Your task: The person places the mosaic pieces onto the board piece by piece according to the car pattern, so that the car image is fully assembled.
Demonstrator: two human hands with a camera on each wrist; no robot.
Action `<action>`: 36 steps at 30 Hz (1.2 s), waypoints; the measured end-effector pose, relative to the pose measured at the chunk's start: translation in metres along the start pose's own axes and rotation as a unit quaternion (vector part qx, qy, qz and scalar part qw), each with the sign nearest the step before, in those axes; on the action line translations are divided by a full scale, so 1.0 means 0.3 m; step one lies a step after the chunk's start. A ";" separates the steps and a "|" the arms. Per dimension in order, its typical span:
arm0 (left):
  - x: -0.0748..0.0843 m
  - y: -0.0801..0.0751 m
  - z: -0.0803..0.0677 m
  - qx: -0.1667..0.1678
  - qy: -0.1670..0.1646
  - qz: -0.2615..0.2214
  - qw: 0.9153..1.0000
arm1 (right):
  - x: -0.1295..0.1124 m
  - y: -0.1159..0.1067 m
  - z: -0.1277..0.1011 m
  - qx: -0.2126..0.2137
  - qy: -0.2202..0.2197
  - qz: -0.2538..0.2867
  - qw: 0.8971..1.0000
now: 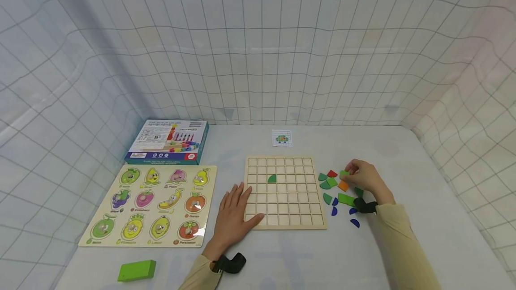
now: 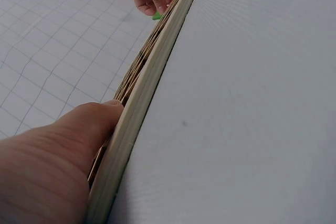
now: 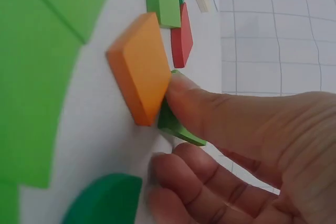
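Observation:
My left hand [image 1: 234, 218] lies with straight, spread fingers over the left edge of a wooden grid board [image 1: 320, 209], the thumb on its near-left corner. One green quarter-circle piece [image 1: 272, 178] sits in a cell of the board. To the board's right, my right hand [image 1: 364, 176] pinches a light green block [image 3: 181, 129] between thumb and fingers, low over the table. Close beside the thumb lies an orange square [image 3: 139, 69], with a red piece [image 3: 181, 38] beyond it. Around them are several green pieces [image 1: 328, 198] and dark blue half-circles [image 1: 354, 223].
A small card [image 1: 281, 138] with a coloured picture on a grid lies behind the board. On the left are a fruit puzzle board [image 1: 159, 178], a toy box [image 1: 167, 142] behind it and a green block [image 1: 137, 270] in front. Grid-patterned curtains [image 1: 258, 57] enclose the table.

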State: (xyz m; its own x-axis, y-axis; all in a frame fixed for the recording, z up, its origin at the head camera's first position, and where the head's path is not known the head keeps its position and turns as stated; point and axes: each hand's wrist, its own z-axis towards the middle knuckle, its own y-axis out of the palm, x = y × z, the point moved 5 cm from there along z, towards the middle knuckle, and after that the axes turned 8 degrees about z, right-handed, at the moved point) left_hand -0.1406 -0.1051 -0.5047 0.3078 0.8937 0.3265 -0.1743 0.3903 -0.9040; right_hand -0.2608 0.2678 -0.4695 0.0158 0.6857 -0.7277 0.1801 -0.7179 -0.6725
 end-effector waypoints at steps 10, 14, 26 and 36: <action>0.006 -0.006 0.000 0.008 0.004 0.000 1.000 | -0.026 -0.001 -0.042 0.048 -0.044 -0.035 0.997; 0.008 -0.008 0.000 0.012 0.007 0.005 1.000 | -0.051 0.004 -0.058 0.059 -0.064 -0.038 0.995; 0.003 -0.002 0.002 0.007 0.003 0.006 1.000 | -0.188 0.136 -0.067 0.078 -0.194 0.020 0.978; 0.006 -0.005 0.001 0.009 0.002 0.004 1.000 | -0.291 0.276 -0.026 0.013 -0.209 0.088 0.974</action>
State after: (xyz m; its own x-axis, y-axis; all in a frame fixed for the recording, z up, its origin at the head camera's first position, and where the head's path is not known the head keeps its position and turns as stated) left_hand -0.1401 -0.1041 -0.5029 0.3098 0.8961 0.3179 -0.1946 0.3870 -0.9013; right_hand -0.2396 0.1496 -0.4606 -0.3580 0.4474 -0.8196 0.1860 -0.8260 -0.5321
